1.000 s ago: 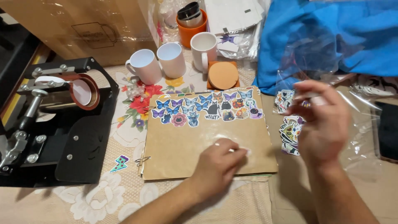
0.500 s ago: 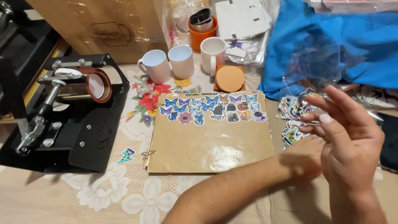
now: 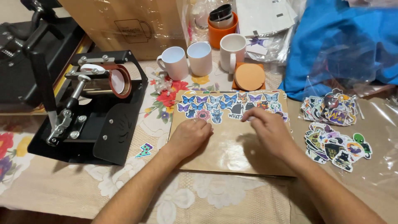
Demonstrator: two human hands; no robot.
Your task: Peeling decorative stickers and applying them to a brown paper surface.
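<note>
My left hand (image 3: 190, 135) and right hand (image 3: 269, 129) both rest on the glossy brown kraft-paper sheet (image 3: 232, 145) on the desk (image 3: 62, 191).

From the head view I see my left hand loosely curled, holding nothing, below the row of colourful butterfly and cat stickers (image 3: 219, 105). My right fingertips (image 3: 248, 116) press the sticker row's right part; I cannot tell whether they pinch one. Loose sticker piles (image 3: 336, 141) lie right, three white ceramic mugs (image 3: 201, 58) behind, a black mug heat press (image 3: 91, 108) left.

brown cardboard box (image 3: 120, 25) behind mugs (image 3: 199, 58)
</note>
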